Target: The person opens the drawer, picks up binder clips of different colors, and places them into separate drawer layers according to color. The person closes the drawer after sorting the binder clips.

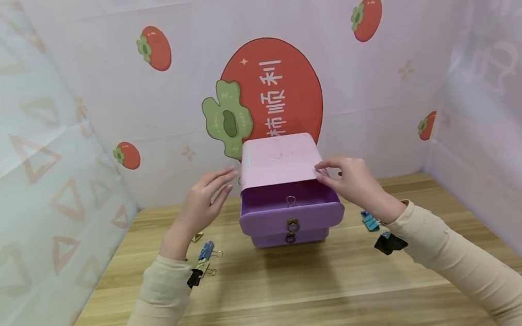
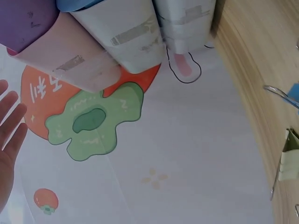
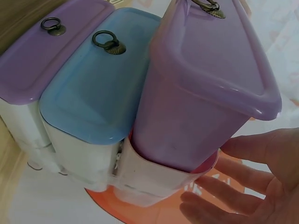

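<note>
A small drawer cabinet with a pink top casing [image 1: 281,161] stands upright at the back of the table. Its top purple drawer [image 1: 289,218] is pulled out, and the wire handle of a binder clip [image 1: 290,200] shows inside. Beneath it, the right wrist view shows a closed blue drawer [image 3: 98,74] and a closed purple drawer [image 3: 51,51]. My left hand [image 1: 201,202] hovers beside the cabinet's left side, fingers extended, holding nothing. On the other side, my right hand [image 1: 356,180] touches the casing's front right edge with thumb and fingertips, its fingers only slightly bent.
Left of the cabinet lie a blue binder clip [image 1: 206,249], a pale yellow one [image 1: 203,264] and a black one [image 1: 195,278]. To the right, near the sleeve, are a blue clip [image 1: 370,220] and a black clip [image 1: 391,243]. A printed cloth [image 1: 182,113] hangs behind the wooden table [image 1: 283,306].
</note>
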### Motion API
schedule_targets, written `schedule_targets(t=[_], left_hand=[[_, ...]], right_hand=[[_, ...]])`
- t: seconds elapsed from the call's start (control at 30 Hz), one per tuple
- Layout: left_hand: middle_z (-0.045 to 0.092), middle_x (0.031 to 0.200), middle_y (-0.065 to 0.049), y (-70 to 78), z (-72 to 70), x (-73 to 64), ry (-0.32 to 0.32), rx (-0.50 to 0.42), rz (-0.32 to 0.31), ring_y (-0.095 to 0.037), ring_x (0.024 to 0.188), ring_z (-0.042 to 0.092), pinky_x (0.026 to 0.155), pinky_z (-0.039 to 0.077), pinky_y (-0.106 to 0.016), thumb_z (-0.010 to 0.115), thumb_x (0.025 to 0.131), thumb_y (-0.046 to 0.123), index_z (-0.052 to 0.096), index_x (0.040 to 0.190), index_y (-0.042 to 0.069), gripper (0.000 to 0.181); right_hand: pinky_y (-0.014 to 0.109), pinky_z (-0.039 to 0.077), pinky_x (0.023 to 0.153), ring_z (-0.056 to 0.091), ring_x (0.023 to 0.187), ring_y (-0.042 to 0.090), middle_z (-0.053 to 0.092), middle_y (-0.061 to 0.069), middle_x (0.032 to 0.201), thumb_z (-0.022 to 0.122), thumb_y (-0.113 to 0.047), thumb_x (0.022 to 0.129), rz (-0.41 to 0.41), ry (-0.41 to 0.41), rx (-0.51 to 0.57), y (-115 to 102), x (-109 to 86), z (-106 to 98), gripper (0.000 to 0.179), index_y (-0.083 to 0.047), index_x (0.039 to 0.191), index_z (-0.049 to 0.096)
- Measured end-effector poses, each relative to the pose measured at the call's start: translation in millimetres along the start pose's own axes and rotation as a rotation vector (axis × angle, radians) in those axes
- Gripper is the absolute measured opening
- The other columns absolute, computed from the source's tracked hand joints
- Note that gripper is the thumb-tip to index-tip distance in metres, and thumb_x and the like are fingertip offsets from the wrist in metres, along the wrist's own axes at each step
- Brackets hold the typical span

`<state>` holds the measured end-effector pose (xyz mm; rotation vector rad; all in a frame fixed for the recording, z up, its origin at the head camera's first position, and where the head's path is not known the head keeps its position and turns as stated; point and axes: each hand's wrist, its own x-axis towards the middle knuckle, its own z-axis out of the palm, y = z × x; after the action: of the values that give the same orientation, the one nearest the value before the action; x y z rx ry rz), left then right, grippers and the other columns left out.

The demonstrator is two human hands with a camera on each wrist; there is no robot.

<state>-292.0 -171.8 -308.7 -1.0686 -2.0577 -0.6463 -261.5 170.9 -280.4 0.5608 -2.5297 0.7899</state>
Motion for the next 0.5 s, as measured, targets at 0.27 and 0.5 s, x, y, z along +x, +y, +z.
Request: schedule_targets(t=[0.27, 0.5], left_hand=[[0.063, 0.123, -0.011, -9.6, -8.8, -17.8, -0.002, 0.050, -0.026, -0.027, 0.114, 0.057, 0.096, 0.048, -0.039, 0.065, 0.088, 0.004, 0.065, 0.120, 0.008, 0.032], [0.065, 0.118, -0.014, -21.7, -13.0, -40.9, -0.072, 0.126, -0.075, -0.030, 0.110, 0.059, 0.092, 0.050, -0.044, 0.068, 0.085, 0.004, 0.067, 0.115, 0.005, 0.030]], right_hand=[[0.042, 0.057, 0.080, 0.066, 0.104, 0.030, 0.068, 0.015, 0.113, 0.068, -0.018, 0.088, -0.021, 0.006, 0.024, 1.5, -0.5, 1.9, 0.021, -0.005, 0.104, 0.074], [0.040, 0.058, 0.076, 0.067, 0.101, 0.030, 0.069, 0.017, 0.111, 0.069, -0.016, 0.087, -0.030, 0.016, 0.023, 2.4, -0.8, 3.1, 0.020, -0.004, 0.102, 0.074]])
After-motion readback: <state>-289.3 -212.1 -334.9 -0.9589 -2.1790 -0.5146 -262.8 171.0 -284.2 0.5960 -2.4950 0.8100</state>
